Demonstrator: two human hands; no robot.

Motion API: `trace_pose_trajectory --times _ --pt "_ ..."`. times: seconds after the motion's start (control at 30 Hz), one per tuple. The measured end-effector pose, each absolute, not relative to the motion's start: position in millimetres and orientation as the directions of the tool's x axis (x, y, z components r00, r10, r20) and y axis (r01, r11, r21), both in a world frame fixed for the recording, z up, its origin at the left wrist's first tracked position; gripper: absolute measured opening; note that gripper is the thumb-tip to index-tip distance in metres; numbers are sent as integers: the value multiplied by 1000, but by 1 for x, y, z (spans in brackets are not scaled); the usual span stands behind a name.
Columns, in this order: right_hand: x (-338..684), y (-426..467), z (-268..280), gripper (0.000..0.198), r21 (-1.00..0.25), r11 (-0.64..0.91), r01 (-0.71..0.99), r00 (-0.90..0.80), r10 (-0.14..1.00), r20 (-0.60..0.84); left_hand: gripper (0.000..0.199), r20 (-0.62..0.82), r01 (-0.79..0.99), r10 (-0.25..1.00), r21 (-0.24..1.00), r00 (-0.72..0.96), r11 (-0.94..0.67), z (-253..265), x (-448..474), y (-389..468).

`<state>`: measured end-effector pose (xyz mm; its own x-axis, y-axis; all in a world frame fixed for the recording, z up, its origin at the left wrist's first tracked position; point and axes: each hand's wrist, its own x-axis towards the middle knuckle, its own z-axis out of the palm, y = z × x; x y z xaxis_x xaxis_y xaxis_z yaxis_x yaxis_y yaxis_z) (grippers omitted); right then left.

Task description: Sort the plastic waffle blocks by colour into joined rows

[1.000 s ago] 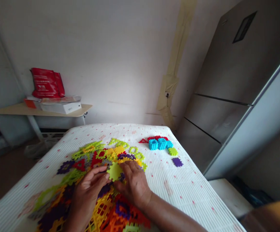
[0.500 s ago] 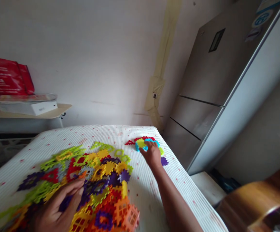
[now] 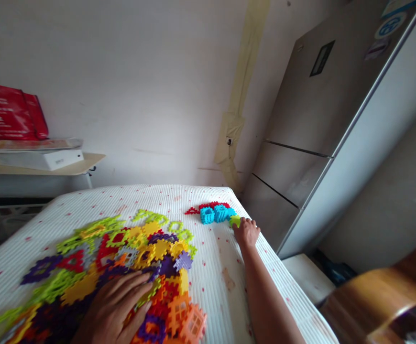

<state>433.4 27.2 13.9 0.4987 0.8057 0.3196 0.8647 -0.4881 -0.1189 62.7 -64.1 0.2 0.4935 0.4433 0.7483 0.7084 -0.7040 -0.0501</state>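
Note:
A loose heap of plastic interlocking building pieces (image 3: 160, 248) in several colours covers the near left part of the cloth. My left hand (image 3: 118, 301) lies over its near side, fingers stretched and slightly spread, with nothing visibly held. At the far right, my right hand (image 3: 246, 232) is curled beside a lime-green interlocking piece (image 3: 234, 220), its thumb side against it; the fingertips are partly hidden. Just left of that hand stand stacks of blue square pieces (image 3: 207, 215), and red pieces (image 3: 213, 205) lie behind them.
A white ribbed cloth with red spots (image 3: 215, 272) covers the table. A grey fridge (image 3: 301, 119) rises past the right edge. On the left, a side table (image 3: 86, 165) carries a white box (image 3: 59, 160) and a red bag (image 3: 10, 112). Brown wooden furniture (image 3: 383, 296) is at lower right.
My right hand has moved right and nearer, off the blue stacks; the lime-green piece on the left blue stack is gone from there. My left hand has opened from a pinch and moved right.

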Motion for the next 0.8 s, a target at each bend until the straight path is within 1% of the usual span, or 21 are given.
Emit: trace_pose_trajectory --times 0.13,0.3,0.57,0.8 --pt "434 26 14 29 -117 -492 862 502 805 316 25 761 703 412 -79 501 -707 2 64 -64" --pt "433 25 14 28 -110 -489 865 497 810 312 21 787 698 391 -68 476 -713 8 66 -64" --pt "431 25 18 29 -97 -508 856 514 819 253 19 777 694 416 -36 472 -719 4 66 -63" --pt "430 22 18 28 -95 -509 856 515 818 255 19 746 702 453 -27 488 -712 -2 64 -63"
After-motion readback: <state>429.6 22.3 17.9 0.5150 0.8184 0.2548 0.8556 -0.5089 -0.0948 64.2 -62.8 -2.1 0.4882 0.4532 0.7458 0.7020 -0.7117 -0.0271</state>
